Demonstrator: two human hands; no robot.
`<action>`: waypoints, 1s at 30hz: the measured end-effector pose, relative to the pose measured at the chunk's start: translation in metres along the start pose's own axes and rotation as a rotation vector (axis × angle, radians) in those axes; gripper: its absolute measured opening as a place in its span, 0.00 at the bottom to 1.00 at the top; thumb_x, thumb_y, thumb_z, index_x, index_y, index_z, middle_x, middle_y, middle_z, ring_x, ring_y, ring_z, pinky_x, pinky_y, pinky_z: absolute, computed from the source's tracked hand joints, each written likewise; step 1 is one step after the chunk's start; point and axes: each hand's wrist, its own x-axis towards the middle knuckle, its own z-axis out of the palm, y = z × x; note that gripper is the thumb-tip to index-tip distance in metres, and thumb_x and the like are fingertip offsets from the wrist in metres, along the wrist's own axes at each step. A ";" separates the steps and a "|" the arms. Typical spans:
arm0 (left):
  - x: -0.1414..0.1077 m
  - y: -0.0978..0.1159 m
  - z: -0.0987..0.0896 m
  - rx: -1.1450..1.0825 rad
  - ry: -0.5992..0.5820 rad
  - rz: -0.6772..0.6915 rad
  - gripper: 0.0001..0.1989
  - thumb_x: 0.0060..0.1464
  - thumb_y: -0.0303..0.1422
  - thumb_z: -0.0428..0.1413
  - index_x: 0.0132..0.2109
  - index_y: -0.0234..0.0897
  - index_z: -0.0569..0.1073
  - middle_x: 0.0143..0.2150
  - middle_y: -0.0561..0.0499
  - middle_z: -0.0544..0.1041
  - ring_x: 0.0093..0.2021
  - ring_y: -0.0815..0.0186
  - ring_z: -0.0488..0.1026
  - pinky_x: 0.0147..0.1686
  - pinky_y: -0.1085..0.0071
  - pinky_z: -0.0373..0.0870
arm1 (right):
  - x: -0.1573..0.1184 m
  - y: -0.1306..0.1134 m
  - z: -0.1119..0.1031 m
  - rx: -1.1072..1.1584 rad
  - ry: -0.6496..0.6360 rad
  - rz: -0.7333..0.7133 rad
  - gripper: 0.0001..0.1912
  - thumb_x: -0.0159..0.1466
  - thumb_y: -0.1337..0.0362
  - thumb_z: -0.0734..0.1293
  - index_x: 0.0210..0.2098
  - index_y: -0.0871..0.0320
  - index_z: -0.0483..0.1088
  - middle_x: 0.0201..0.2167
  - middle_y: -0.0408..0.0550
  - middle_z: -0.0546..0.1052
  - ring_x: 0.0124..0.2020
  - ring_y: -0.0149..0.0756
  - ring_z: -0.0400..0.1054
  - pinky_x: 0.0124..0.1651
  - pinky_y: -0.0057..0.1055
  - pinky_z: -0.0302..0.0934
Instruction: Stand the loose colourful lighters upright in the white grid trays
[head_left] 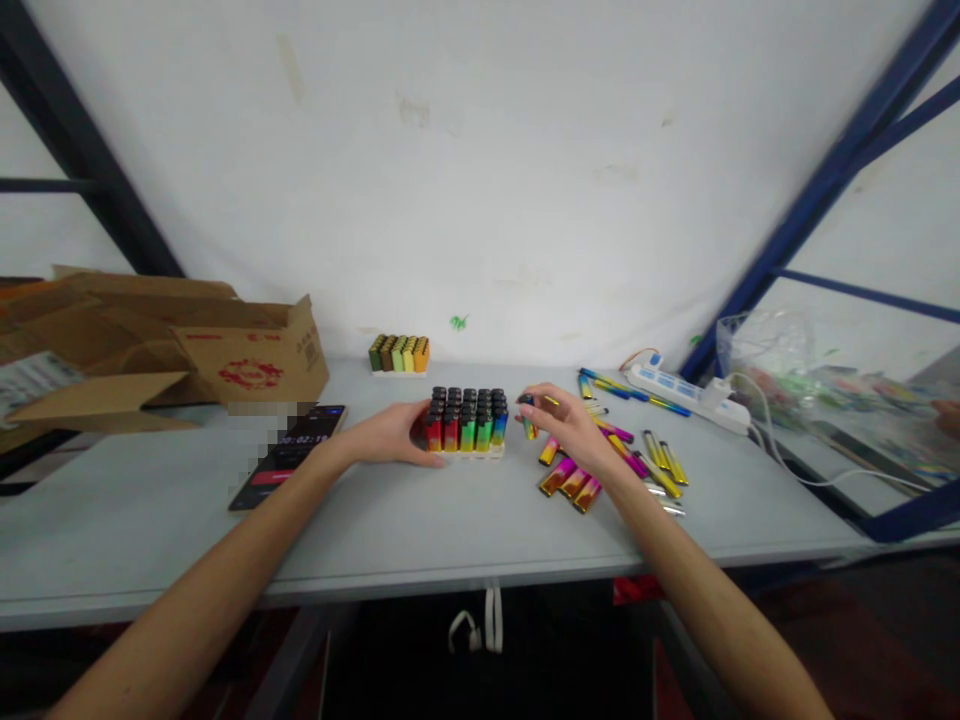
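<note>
From the head view, the person's right hand (566, 425) holds a single lighter (530, 428) just to the right of a white tray (487, 454); thumb and fingertips pinch it near its dark top end. Its long axis runs close to vertical, leaning a little, with the dark end up and the coloured body pointing down to the table (465, 525). In the tray, standing lighters (467, 430) form close rows, long axes upright and black tops up; the front row goes from red at the left through green to blue at the right. The left hand (397, 435) is at the tray's left end, thumb parted from the fingers and lying by the front corner, the fingers along the side and partly hidden; whether they squeeze cannot be told. Under and beside the right hand lie loose lighters (556, 477), flat and pointing various ways; the nearest pink-and-gold ones slant, gold ends toward the table's front edge. Farther back, a second tray of lighters (400, 355) stands near the wall. A phone (289, 455) and a cardboard box (255, 360) lie left, a power strip (686, 393) right.
</note>
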 end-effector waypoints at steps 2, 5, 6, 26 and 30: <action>0.000 0.000 0.000 -0.009 -0.002 0.003 0.42 0.41 0.56 0.68 0.58 0.36 0.70 0.55 0.45 0.80 0.51 0.51 0.78 0.49 0.64 0.73 | 0.001 0.004 0.000 -0.082 0.019 -0.036 0.17 0.60 0.51 0.75 0.40 0.56 0.76 0.30 0.42 0.73 0.33 0.33 0.69 0.45 0.34 0.68; 0.000 -0.001 0.001 -0.014 -0.001 0.005 0.42 0.41 0.56 0.68 0.58 0.37 0.71 0.55 0.45 0.80 0.51 0.51 0.78 0.48 0.65 0.73 | 0.001 0.011 0.001 -0.158 0.034 -0.053 0.18 0.60 0.49 0.75 0.40 0.56 0.77 0.28 0.43 0.76 0.31 0.34 0.72 0.40 0.34 0.68; 0.000 -0.001 0.001 -0.010 0.001 0.004 0.42 0.41 0.56 0.68 0.58 0.37 0.71 0.55 0.45 0.80 0.51 0.51 0.78 0.48 0.65 0.73 | 0.000 0.013 0.001 -0.200 0.033 -0.060 0.18 0.61 0.49 0.75 0.41 0.56 0.77 0.28 0.44 0.77 0.31 0.35 0.73 0.39 0.33 0.68; -0.001 0.009 0.000 0.028 0.060 0.007 0.37 0.40 0.55 0.68 0.52 0.35 0.75 0.48 0.45 0.82 0.44 0.53 0.78 0.44 0.63 0.74 | -0.001 0.015 0.011 -0.815 -0.168 -0.157 0.17 0.64 0.50 0.74 0.38 0.58 0.71 0.33 0.48 0.78 0.33 0.37 0.72 0.36 0.32 0.64; -0.001 0.009 0.000 0.035 0.046 -0.015 0.38 0.40 0.57 0.67 0.52 0.36 0.75 0.48 0.44 0.82 0.44 0.52 0.78 0.41 0.63 0.73 | 0.003 0.024 0.006 -0.666 -0.189 -0.053 0.44 0.53 0.46 0.79 0.62 0.57 0.64 0.52 0.58 0.77 0.47 0.45 0.74 0.44 0.38 0.69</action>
